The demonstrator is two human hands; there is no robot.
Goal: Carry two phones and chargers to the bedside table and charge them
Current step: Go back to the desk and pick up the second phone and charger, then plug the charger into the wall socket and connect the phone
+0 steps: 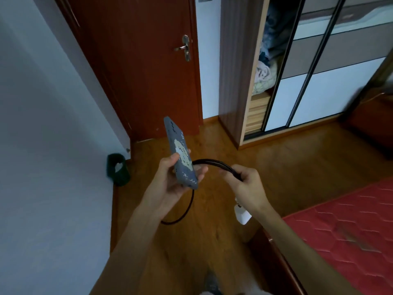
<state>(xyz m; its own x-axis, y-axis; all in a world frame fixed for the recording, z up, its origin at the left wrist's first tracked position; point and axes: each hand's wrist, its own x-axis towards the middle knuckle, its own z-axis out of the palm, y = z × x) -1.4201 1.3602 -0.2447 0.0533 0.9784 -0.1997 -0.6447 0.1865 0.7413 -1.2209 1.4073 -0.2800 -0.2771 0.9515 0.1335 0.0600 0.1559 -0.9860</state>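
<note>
In mid-air above the wooden floor (223, 241), with the bed (350, 226) on my right:

- Phone (180, 154), grey-blue patterned case. My left grip (170, 184) holds its lower half, thumb on one long edge and fingers curled round the other. Long axis runs up and away from me; the lower end sits in my palm.
- Charger cable (214, 162), black. It arcs from beside the phone to my right grip (248, 186), which is closed round a doubled stretch. A slack loop hangs under the phone.
- White plug (242, 213), dangling beneath my right wrist.

Key relation: the phone's lower end lies just left of my right grip, near but apart, so the right is better placed to feed the connector in. I cannot tell whether the connector is seated. The second phone and the bedside counter are not in view.
</note>
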